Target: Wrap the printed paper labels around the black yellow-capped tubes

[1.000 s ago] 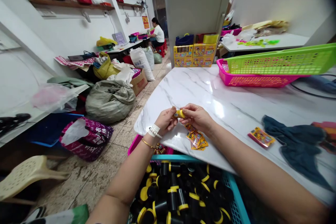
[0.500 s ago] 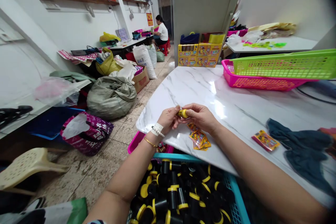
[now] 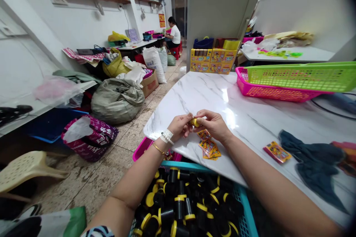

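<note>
Over the table's near edge, my left hand (image 3: pixel 179 126) and my right hand (image 3: pixel 214 125) meet, closed on one small yellow-capped canister (image 3: pixel 195 122). Its body looks yellow and printed, mostly covered by my fingers. The left fingers grip the body end, while the right thumb and fingers pinch the cap end. Just below the right hand lies a loose pile of printed yellow-orange stickers (image 3: pixel 209 149). Under my forearms, a teal basket (image 3: pixel 246 207) holds many black canisters (image 3: pixel 179 207) with yellow lids.
A stack of printed stickers (image 3: pixel 277 152) and a dark blue cloth (image 3: pixel 308 159) lie right on the marble-patterned table (image 3: pixel 178 100). Green (image 3: pixel 303 76) and pink baskets (image 3: pixel 261 90) sit behind, near yellow boxes (image 3: pixel 219 56). A pink basket (image 3: pixel 143 148) is below the left edge. A person (image 3: pixel 174 35) sits far back.
The view has shifted slightly. Both hands stay together on the canister, with only small finger movement. Pile, baskets and boxes stay in place.
</note>
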### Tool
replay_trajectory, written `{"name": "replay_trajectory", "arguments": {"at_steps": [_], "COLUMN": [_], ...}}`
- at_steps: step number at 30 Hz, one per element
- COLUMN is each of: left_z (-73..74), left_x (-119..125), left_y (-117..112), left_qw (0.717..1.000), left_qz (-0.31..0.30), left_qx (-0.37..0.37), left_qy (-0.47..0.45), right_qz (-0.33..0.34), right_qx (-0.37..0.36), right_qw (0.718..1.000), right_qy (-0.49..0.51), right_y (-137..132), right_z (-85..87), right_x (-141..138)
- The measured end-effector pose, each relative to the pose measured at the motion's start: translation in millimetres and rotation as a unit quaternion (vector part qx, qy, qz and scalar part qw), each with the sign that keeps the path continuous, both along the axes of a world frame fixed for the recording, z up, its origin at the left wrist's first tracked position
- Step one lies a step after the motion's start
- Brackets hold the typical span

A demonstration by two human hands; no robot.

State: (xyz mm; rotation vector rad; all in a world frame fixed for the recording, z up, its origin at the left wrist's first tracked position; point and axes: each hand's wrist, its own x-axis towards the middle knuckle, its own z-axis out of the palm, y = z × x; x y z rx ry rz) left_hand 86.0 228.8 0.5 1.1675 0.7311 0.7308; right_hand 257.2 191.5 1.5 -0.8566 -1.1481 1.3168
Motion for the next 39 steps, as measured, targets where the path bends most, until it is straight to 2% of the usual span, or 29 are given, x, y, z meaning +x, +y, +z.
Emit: {"name": "replay_trajectory", "arguments": {"at_steps": [6,11,18,24,26,33,37,39], "left_z": [-0.1,0.5,1.5,2.0,0.5,-6.2,-8.2,-8.7], "left_x": [-3.8,-1.2,2.8,-5.0,-5.1,0.3,1.2,2.2], "left_y": [-0.8,-1.0,-0.1,1.7,1.2,0.9,0.0,-1.2], "left_qw": [1.000,0.999,0.998,0.997,0.998,0.991,0.990,0.990], "left_qz": [-0.013,-0.003,0.002,-0.055,-0.040,0.096,0.114,0.122], "left_qx": [-0.014,-0.021,-0.019,-0.032,-0.030,-0.013,0.000,0.015], "left_qy": [0.008,0.035,0.055,-0.031,-0.049,-0.092,-0.084,-0.074], "right_qz": [0.064,0.034,0.049,0.019,0.008,-0.080,-0.096,-0.103], "right_qx": [-0.019,0.037,0.033,0.069,0.069,0.013,-0.046,-0.039], "right_qw": [0.997,0.998,0.994,0.994,0.994,0.992,0.986,0.984], "right_qy": [-0.026,-0.029,-0.093,-0.088,-0.089,-0.102,-0.125,-0.144], "right_y": [-2.1,-6.6,-11.0,-14.2,-13.9,-3.7,-1.7,-2.8], "right_z": [2.5,8.9,15.2,17.2,15.9,6.3,3.2,2.9], "right_x": [3.6,2.8,3.6,-1.0,-1.2,4.4,-1.5,-5.4]}}
